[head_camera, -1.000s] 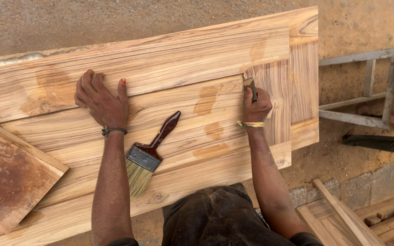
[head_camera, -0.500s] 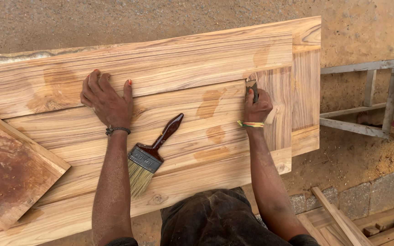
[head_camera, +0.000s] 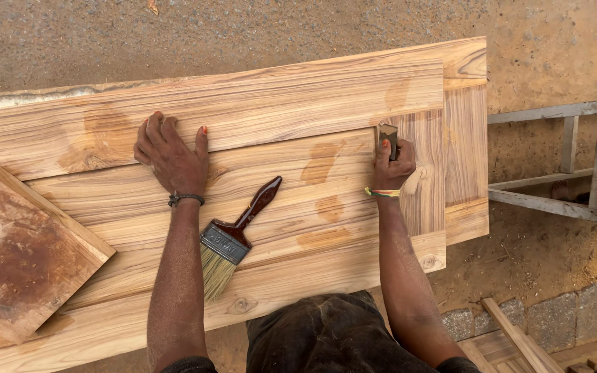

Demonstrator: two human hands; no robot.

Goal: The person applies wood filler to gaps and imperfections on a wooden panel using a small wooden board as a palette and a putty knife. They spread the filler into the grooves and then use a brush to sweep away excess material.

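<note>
**Hands on a wooden door panel, scraper at the corner of the inset**

The right hand point(head_camera: 392, 164) is closed around a small flat scraper point(head_camera: 387, 137), its blade pressed against the wooden door panel point(head_camera: 298, 103) right where the recessed centre board meets the raised frame. The left hand point(head_camera: 173, 155) lies flat and open on the panel, fingers spread over the edge of the upper frame board, well apart from the right hand. Between the two hands, nearer the left forearm, a paintbrush point(head_camera: 235, 238) with a dark brown handle and pale bristles rests on the panel, touched by neither hand; its handle points up toward the scraper. A square, stained board point(head_camera: 15, 249) lies on the panel's left end. Past the panel's right edge a wooden ladder point(head_camera: 561, 155) lies on the sandy ground point(head_camera: 243, 27).
</note>
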